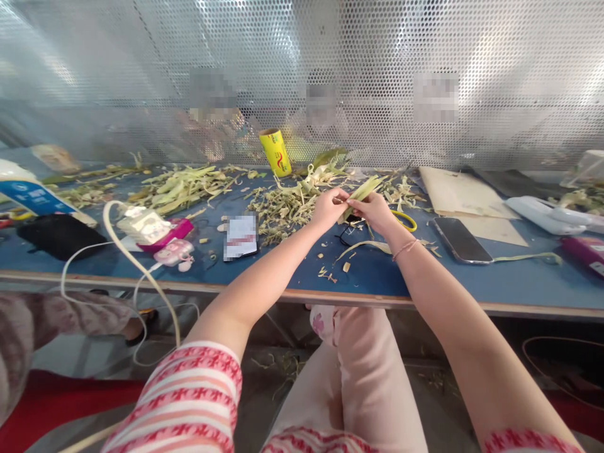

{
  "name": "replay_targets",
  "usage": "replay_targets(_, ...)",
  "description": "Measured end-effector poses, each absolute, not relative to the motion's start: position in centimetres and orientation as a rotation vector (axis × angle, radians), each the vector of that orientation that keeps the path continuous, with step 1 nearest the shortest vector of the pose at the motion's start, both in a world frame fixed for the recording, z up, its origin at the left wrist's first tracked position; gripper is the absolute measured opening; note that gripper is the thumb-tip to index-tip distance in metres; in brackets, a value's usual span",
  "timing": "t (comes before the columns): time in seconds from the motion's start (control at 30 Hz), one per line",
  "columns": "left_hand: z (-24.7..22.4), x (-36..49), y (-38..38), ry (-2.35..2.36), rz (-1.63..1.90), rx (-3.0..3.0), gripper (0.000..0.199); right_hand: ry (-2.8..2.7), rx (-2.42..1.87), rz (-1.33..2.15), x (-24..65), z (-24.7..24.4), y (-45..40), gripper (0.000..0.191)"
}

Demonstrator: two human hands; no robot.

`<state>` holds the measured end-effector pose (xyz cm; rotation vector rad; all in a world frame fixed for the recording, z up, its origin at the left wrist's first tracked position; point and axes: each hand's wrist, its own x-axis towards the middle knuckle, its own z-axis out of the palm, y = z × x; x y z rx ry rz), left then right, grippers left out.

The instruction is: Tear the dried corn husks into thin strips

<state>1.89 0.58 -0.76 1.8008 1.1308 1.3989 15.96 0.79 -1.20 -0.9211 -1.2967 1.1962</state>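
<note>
Over the blue table [292, 270], my left hand [331, 206] and my right hand [376, 211] meet at a pale green dried leaf strip [365, 189]. The fingers of both are pinched on it, and its upper end points away to the right. Right behind and left of the hands lies a heap of curled, shredded leaf scraps [280, 211]. A yellow loop like a scissors handle [406, 220] shows beside my right hand; the rest of it is hidden. A long pale strip [365, 244] lies under my right wrist.
A yellow printed tube [276, 153] stands behind the heap, before a perforated metal panel [368, 56]. More leaf strips [182, 192] are piled left. Phones [241, 236] [462, 240] lie either side. White cables [146, 270] hang over the left edge; cardboard [460, 192] lies right.
</note>
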Motion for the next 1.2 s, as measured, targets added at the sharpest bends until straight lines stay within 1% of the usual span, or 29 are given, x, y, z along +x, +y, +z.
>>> replay_targets(0.1, -0.8, 1.8, 0.8, 1.119, 1.357, 1.829, 0.005, -1.278, -0.919, 1.19, 16.1, -1.3, 0.9, 0.042)
replay_targets(0.2, -1.0, 1.8, 1.2, 1.11, 1.315, 1.81, 0.017, -1.259, -0.906, 1.164, 16.2, -1.4, 1.1, 0.04)
replay_targets(0.3, -1.1, 2.0, 1.5, 1.1, 1.283, 1.732, 0.026, -1.246, -0.933, 1.117, 16.3, -1.5, 1.3, 0.034)
replay_targets(0.43, -1.2, 2.3, 1.3, 1.043, 1.283, 1.468, 0.019, -1.256, -0.968, 1.084, 16.3, -1.5, 1.5, 0.025)
replay_targets(0.6, -0.8, 2.2, 0.8, 0.849, 1.209, 1.101, 0.002, -1.245, -0.926, 1.083, 16.5, -1.5, 1.5, 0.026)
replay_targets(0.73, -0.7, 1.9, 0.7, 0.768, 1.137, 1.035, 0.007, -1.187, -0.86, 1.157, 16.5, -1.5, 1.6, 0.024)
replay_targets(0.87, -0.5, 1.8, 0.5, 0.786, 1.083, 0.998, 0.012, -1.097, -0.837, 1.257, 16.2, -1.2, 1.4, 0.018)
replay_targets(0.97, -0.4, 1.8, 0.4, 0.789, 1.056, 0.986, 0.016, -1.068, -0.831, 1.305, 16.0, -0.8, 1.0, 0.017)
replay_targets(1.2, -0.8, 2.0, 0.8, 0.789, 1.089, 0.965, 0.012, -1.086, -0.859, 1.311, 16.0, -0.1, 0.2, 0.017)
